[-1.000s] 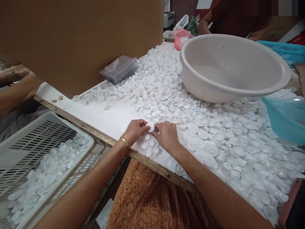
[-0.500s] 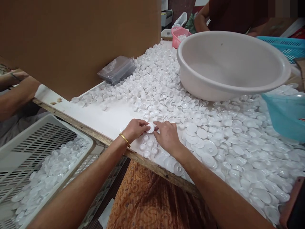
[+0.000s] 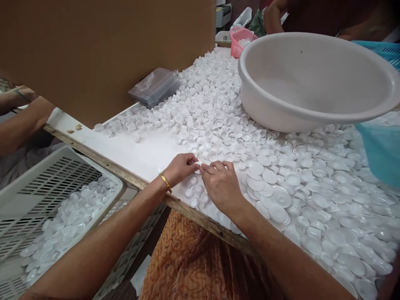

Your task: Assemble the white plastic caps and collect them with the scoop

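Between both hands is a small round white plastic disc (image 3: 198,164), tilted and partly covered by fingers. My left hand (image 3: 181,170), with a gold bangle at the wrist, pinches its left side between thumb and finger. My right hand (image 3: 222,183) is closed at its right side, fingertips pressed against it. Just below lie several small white cap-like pieces (image 3: 194,191) on the white tabletop (image 3: 134,156). Flat white discs (image 3: 271,200) overlap in a heap right of my right hand. Some discs near the table edge are hidden by my right forearm.
A large pale basin (image 3: 290,121) stands on the spread of white plastic pieces (image 3: 212,112). A plastic-wrapped packet (image 3: 156,86) lies by the brown cardboard panel (image 3: 109,54). At lower left, a white crate (image 3: 118,187) holds similar pieces. Another person's arm (image 3: 28,125) shows at left.
The disc has tilted from facing me to nearly edge-on between my fingers. My right fingertips have come in against it. The view has shifted slightly.
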The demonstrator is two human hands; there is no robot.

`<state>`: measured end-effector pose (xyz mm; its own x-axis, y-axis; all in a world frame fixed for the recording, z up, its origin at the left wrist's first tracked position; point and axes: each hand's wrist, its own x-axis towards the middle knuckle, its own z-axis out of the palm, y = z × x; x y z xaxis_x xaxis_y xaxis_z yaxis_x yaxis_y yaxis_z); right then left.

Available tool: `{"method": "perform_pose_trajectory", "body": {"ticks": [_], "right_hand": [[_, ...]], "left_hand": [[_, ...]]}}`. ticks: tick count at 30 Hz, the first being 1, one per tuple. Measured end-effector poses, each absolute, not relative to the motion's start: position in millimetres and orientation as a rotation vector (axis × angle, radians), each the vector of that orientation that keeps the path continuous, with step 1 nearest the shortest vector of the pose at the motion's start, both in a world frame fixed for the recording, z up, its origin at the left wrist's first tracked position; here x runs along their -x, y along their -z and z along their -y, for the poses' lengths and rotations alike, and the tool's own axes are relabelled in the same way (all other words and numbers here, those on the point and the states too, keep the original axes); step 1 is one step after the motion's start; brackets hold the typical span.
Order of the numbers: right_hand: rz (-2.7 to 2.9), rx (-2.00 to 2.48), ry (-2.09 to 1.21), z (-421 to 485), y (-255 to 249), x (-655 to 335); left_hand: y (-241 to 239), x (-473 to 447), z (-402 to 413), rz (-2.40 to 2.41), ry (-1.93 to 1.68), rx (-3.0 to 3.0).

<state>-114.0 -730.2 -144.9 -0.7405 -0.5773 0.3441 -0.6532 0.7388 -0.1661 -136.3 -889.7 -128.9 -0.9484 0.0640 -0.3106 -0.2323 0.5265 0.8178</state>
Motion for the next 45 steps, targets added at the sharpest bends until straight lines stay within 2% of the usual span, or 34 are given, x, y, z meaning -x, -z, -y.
{"method": "perform_pose_trajectory", "body": {"ticks": [4, 12, 17, 20, 23, 26, 29, 40, 45], "right_hand": [[2.68, -1.012, -0.348, 729.8, 143.2, 110.2], [2.772, -1.073, -0.329, 734.8, 131.4, 106.8], [2.749, -0.988, -0.377, 730.8, 133.8, 101.6], [2.703, -0.963, -0.38, 729.5, 136.5, 98.6], [2.661, -0.978, -0.342, 730.2, 137.8, 95.9], [2.661, -0.978, -0.325, 730.6, 137.8, 94.7], [2.666, -0.987, -0.333, 730.5, 137.5, 94.4], [2.746, -1.054, -0.339, 737.7, 131.7, 98.0], [2.779, -0.989, -0.466, 730.9, 137.7, 99.4]], "left_hand": [[129.0, 136.5, 889.0, -2.544, -1.324, 0.113], [119.2, 140.8, 889.4, -2.276, -1.321, 0.132], [121.9, 131.2, 887.0, -2.372, -1.335, 0.245], [124.2, 120.3, 886.3, -2.75, -1.154, 0.181], [127.1, 105.2, 886.5, -3.178, -0.827, -0.258], [128.5, 92.9, 888.5, -3.231, -0.487, -0.6], [127.6, 87.1, 892.1, -3.194, -0.31, -0.719], [129.8, 84.9, 891.0, -3.203, -0.34, -0.778], [125.0, 84.5, 882.5, -3.232, -0.26, -0.807]]}}
